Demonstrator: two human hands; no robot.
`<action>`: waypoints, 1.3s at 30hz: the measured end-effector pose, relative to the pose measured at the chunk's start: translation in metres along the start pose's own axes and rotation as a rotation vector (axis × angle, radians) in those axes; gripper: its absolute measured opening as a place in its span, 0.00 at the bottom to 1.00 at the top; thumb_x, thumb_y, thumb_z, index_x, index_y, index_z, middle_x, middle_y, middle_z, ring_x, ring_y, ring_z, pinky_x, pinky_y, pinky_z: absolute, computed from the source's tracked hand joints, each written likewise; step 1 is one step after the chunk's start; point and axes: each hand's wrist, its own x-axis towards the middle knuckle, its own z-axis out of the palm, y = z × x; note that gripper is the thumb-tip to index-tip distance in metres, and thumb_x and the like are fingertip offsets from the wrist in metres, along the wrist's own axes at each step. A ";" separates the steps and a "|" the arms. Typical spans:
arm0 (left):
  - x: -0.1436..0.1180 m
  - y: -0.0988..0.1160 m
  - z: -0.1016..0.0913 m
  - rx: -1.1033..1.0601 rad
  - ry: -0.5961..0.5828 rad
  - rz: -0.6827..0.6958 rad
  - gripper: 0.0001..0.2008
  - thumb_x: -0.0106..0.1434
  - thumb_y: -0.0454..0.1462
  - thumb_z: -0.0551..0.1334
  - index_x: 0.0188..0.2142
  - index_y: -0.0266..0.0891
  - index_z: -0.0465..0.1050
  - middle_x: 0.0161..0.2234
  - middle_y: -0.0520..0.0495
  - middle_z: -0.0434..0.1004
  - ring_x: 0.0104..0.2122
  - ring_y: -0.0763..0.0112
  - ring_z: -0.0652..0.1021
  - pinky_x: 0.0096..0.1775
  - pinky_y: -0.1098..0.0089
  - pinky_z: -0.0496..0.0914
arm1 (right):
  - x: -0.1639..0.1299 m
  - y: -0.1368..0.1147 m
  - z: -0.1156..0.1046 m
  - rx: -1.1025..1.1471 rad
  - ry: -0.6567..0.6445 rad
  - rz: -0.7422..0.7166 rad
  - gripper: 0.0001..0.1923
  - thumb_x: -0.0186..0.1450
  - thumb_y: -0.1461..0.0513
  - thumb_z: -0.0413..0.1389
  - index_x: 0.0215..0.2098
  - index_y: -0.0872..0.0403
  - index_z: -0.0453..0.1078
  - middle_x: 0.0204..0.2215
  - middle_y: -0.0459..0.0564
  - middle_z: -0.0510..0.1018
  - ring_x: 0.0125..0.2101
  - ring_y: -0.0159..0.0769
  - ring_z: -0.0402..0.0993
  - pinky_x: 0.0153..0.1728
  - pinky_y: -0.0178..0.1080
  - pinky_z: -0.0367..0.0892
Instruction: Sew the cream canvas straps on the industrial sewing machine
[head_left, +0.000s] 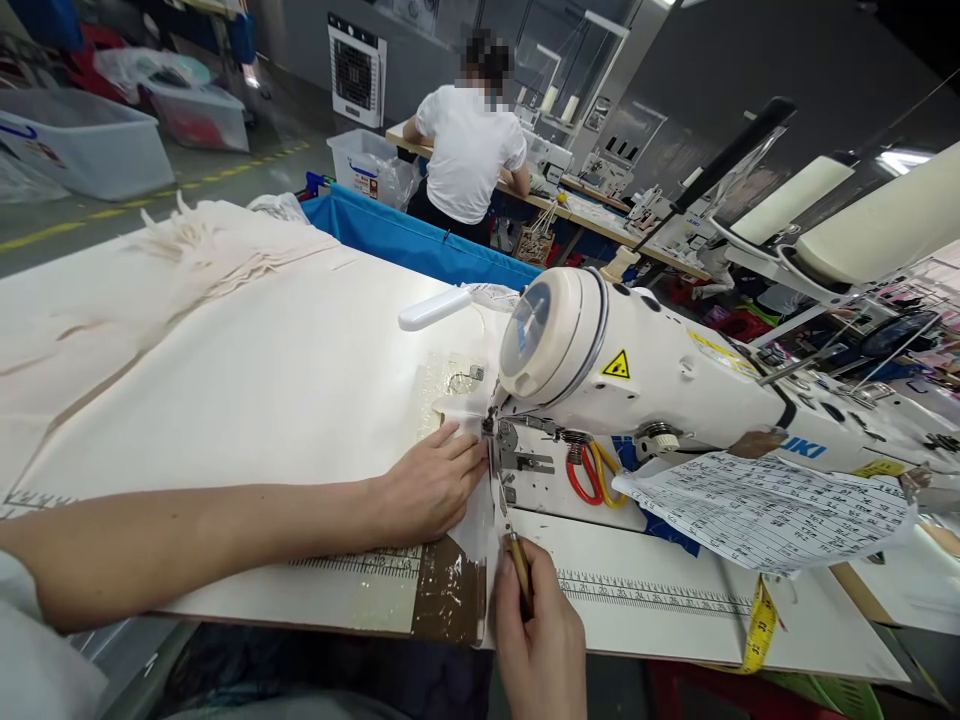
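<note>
My left hand (435, 482) lies flat on a piece of white fabric (472, 525), its fingers stretched out close to the presser foot of a white sewing machine (592, 335). Part of the fabric is hidden under that hand. In my right hand (544, 635), at the front edge of the table, is a wooden-handled awl (519, 572). Its thin metal shaft points forward along the fabric's right edge, beside the needle plate. The fingers are wrapped round the handle. Whether the awl's tip touches the fabric, I cannot tell.
A stack of pale cut fabric (187, 270) lies on the left of the white table (300, 400). Red and yellow-handled scissors (592, 475) sit behind the needle plate. A written paper sheet (772, 505) and a yellow tape measure (760, 630) are at right. A person (469, 150) sits beyond.
</note>
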 end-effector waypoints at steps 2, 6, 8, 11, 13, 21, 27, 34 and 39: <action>-0.001 0.001 -0.001 -0.012 0.000 -0.004 0.20 0.66 0.36 0.54 0.53 0.27 0.71 0.54 0.33 0.73 0.53 0.52 0.70 0.60 0.52 0.57 | -0.002 0.002 -0.005 0.069 -0.008 0.077 0.21 0.71 0.49 0.47 0.47 0.54 0.72 0.37 0.55 0.83 0.28 0.36 0.79 0.25 0.31 0.70; -0.002 0.006 -0.001 -0.047 0.035 -0.022 0.19 0.67 0.39 0.55 0.52 0.28 0.71 0.52 0.33 0.74 0.52 0.52 0.71 0.59 0.52 0.59 | -0.002 0.003 -0.011 0.179 -0.017 0.194 0.22 0.70 0.46 0.49 0.46 0.54 0.72 0.31 0.51 0.81 0.23 0.34 0.75 0.22 0.30 0.69; -0.002 0.007 -0.001 -0.032 0.016 -0.009 0.19 0.66 0.37 0.55 0.52 0.27 0.71 0.52 0.32 0.74 0.52 0.52 0.71 0.58 0.52 0.60 | -0.002 0.004 -0.012 0.211 -0.016 0.197 0.22 0.70 0.47 0.49 0.45 0.55 0.72 0.27 0.49 0.79 0.23 0.34 0.74 0.23 0.31 0.70; -0.002 0.008 -0.002 -0.002 -0.031 0.008 0.19 0.65 0.34 0.54 0.52 0.26 0.71 0.53 0.31 0.73 0.53 0.51 0.70 0.58 0.52 0.59 | -0.003 0.007 -0.011 0.248 -0.016 0.180 0.22 0.70 0.47 0.49 0.44 0.56 0.72 0.24 0.48 0.76 0.24 0.35 0.74 0.26 0.31 0.71; -0.003 0.007 -0.002 -0.001 -0.045 0.009 0.20 0.66 0.35 0.53 0.53 0.25 0.70 0.54 0.31 0.72 0.53 0.51 0.70 0.59 0.52 0.58 | -0.004 0.008 -0.010 0.278 -0.023 0.203 0.22 0.70 0.47 0.49 0.45 0.56 0.71 0.24 0.47 0.76 0.24 0.34 0.73 0.26 0.31 0.70; -0.005 0.008 0.002 -0.017 -0.036 -0.002 0.25 0.66 0.39 0.54 0.58 0.22 0.67 0.57 0.30 0.69 0.56 0.49 0.68 0.61 0.52 0.55 | -0.007 0.007 -0.003 0.341 0.039 0.342 0.26 0.67 0.43 0.52 0.45 0.56 0.73 0.22 0.45 0.73 0.20 0.31 0.66 0.19 0.30 0.62; -0.005 0.008 -0.001 -0.011 -0.035 0.008 0.24 0.67 0.39 0.53 0.57 0.24 0.68 0.56 0.31 0.71 0.55 0.50 0.69 0.60 0.52 0.56 | -0.006 0.005 -0.003 0.366 0.024 0.370 0.26 0.66 0.43 0.52 0.46 0.55 0.73 0.23 0.46 0.74 0.22 0.33 0.68 0.22 0.31 0.65; -0.005 0.010 -0.004 0.000 -0.055 0.017 0.24 0.67 0.39 0.53 0.57 0.24 0.68 0.56 0.31 0.71 0.55 0.50 0.69 0.60 0.53 0.57 | -0.007 0.007 -0.001 0.362 0.060 0.345 0.25 0.66 0.44 0.53 0.45 0.55 0.74 0.22 0.45 0.74 0.20 0.32 0.69 0.22 0.31 0.66; -0.004 0.007 0.000 -0.003 -0.041 0.007 0.24 0.66 0.39 0.53 0.56 0.23 0.68 0.56 0.31 0.70 0.55 0.50 0.69 0.59 0.53 0.58 | -0.010 0.010 -0.002 0.376 0.087 0.321 0.27 0.66 0.46 0.54 0.56 0.54 0.69 0.33 0.51 0.80 0.29 0.35 0.76 0.29 0.33 0.72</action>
